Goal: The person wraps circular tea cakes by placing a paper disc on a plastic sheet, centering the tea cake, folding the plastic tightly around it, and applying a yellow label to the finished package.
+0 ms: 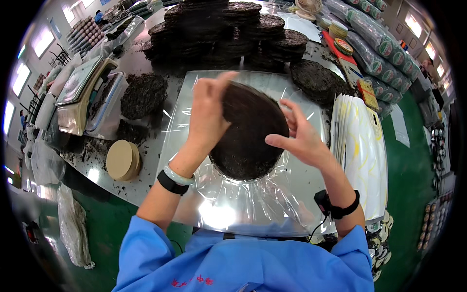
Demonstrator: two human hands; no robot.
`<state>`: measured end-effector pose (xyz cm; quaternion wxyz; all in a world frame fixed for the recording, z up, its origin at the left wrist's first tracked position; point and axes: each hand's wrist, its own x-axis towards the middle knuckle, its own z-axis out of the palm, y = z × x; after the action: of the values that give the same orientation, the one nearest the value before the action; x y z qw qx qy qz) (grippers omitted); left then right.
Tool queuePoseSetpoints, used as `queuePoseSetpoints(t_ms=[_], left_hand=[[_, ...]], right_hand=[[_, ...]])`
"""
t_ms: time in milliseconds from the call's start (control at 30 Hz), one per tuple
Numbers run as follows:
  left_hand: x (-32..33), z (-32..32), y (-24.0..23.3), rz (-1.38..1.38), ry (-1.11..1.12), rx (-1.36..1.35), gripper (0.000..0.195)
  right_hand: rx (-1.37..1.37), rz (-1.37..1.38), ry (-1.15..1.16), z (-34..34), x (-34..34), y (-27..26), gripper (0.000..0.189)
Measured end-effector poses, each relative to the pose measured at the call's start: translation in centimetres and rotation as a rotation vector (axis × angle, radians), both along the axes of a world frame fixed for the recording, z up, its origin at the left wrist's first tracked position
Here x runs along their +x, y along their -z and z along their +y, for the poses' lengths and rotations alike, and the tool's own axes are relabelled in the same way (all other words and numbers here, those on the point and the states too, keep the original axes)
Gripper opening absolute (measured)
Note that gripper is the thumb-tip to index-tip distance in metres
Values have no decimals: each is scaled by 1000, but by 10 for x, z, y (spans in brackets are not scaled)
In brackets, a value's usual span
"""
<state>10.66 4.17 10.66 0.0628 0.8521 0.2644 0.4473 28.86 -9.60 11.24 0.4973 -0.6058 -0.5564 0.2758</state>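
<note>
A stack of dark round pressed sheets [248, 138], which look like dried seaweed, stands before me on clear plastic film [233, 204] spread over a metal surface. My left hand [208, 113] is at the stack's upper left edge, its fingers raised and blurred; whether it grips a sheet is hidden. On the right side my right hand [301, 135] has thumb and fingers spread around the stack's edge, apparently touching it. The film gathers in creases below the stack.
Tall piles of dark round sheets [233, 33] stand at the back. A scale [78, 98], a plastic tub [105, 109] and tan discs [122, 160] are on the left. White printed bags [361, 153], a dark sheet pile [317, 78] and wrapped rolls [383, 47] lie on the right.
</note>
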Motion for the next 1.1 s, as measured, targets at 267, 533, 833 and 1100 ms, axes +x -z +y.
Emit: queuePoseSetpoints(t_ms=[267,533,833,1100], left_hand=[[4,2,6,-236,29,-331,122],[-2,-15,54,-304,126,-439,107],[-27,-32,69,150,-24,-708,49],[-23,-35,68,269,-145,-734,48]], right_hand=[[166,284,3,13,10,-25,46],[301,-296,-27,-19,-97,7,61],[-218,94,94,19,14,83,45],[138,-565,-273,30,-4,77,12]])
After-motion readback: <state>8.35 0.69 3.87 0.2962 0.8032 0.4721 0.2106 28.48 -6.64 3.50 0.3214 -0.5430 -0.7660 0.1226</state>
